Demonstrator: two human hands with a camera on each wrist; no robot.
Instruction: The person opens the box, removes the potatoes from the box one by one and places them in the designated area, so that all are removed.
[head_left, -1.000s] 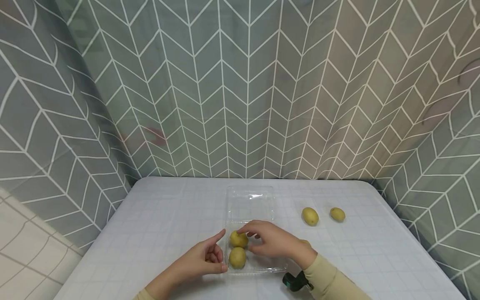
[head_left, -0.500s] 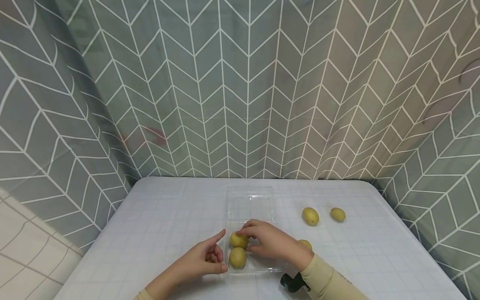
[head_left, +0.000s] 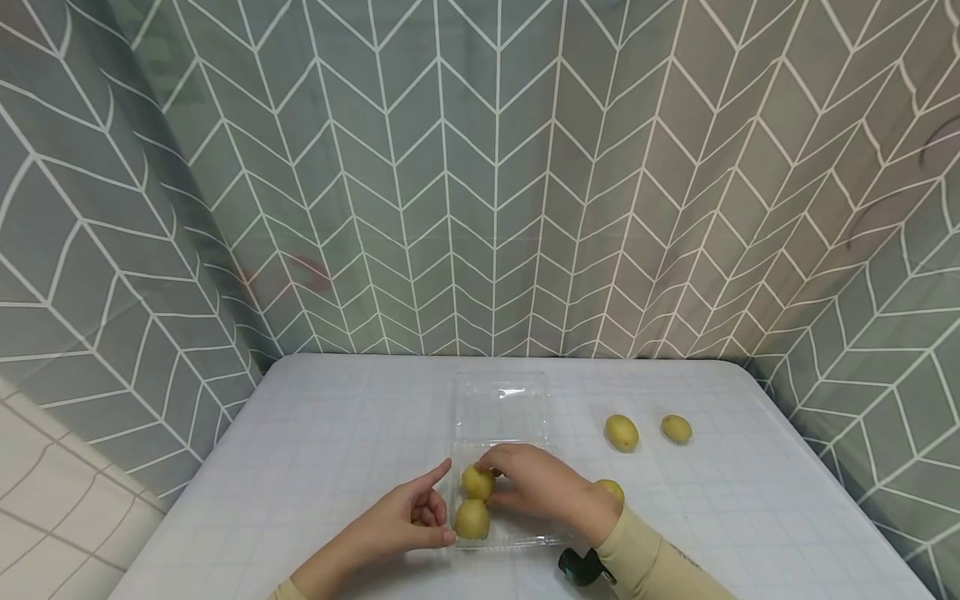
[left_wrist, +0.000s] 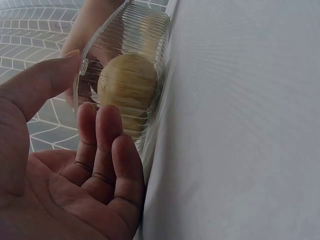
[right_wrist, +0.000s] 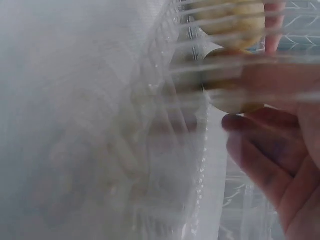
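Observation:
Two yellow lemons sit in the left part of a clear plastic clamshell box (head_left: 517, 543). My right hand (head_left: 536, 487) reaches into the box and pinches the far lemon (head_left: 476, 482) between thumb and fingers. Just in front of it is the near lemon (head_left: 472, 520). At the box's left side, my left hand (head_left: 411, 517) has its thumb near the front corner and its fingers loosely bent. The left wrist view shows those fingers close to the ribbed wall, a lemon (left_wrist: 128, 82) visible through it. Ribbed plastic blurs part of the right wrist view.
The box's clear lid (head_left: 501, 407) lies folded back behind it. Two more lemons rest to the right, a larger one (head_left: 622, 433) and a smaller one (head_left: 677, 429). Another lemon (head_left: 611, 489) is partly hidden behind my right wrist. A white cloth covers the table (head_left: 337, 417).
My right hand's fingers have settled round the far lemon, which has shifted slightly toward me. The near lemon has moved a little left and forward. My left hand has stayed still.

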